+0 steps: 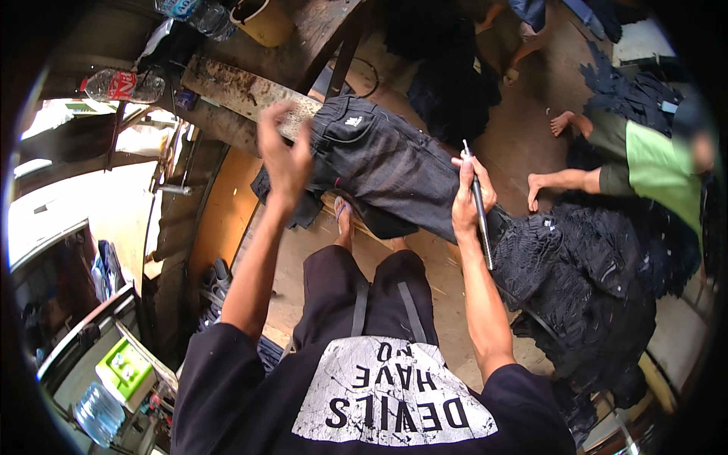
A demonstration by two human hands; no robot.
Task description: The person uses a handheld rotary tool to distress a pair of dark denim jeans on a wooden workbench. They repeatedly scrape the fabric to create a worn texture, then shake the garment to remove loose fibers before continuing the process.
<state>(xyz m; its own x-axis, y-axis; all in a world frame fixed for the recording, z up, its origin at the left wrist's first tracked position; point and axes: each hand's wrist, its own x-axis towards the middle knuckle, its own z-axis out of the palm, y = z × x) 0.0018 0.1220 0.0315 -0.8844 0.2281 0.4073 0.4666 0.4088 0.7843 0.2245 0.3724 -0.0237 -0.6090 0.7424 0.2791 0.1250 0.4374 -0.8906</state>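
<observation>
Jeans on plank, tool in right hand

Jeans pile [591, 296], biggest thing here, dark heap on the floor to the person's right, spreading toward the picture's right edge. Another dark heap [447, 83] lies farther off, past the plank. Second person in a green shirt [656, 171] sits on the floor beyond the pile, bare feet out, hands not clearly shown.

Jeans [387, 163], one dark pair, draped over a wooden plank [243, 95] in front of the person, waistband and back pocket toward the left hand, legs running right and down toward the pile. Plank is worn and stained, slanting up to the left. Bare foot shows under the jeans, between the knees.

Left hand [284, 155] raised just above the waistband end, fingers curled loosely, blurred; grip looks released, nothing held, cannot tell if it touches the cloth. Right hand [470, 197] clenched around a thin metal tool [478, 205], held near upright, tip up past the fingers, shaft running down along the wrist. Hand sits at the jeans' right edge, touching or just over the fabric.

Smaller stuff: plastic bottle [121, 85] with red label lying upper left; another bottle [199, 14] and a yellow tub [265, 21] on the wooden counter [318, 34] at top; green box [125, 368] and clear bottle [97, 413] lower left.
</observation>
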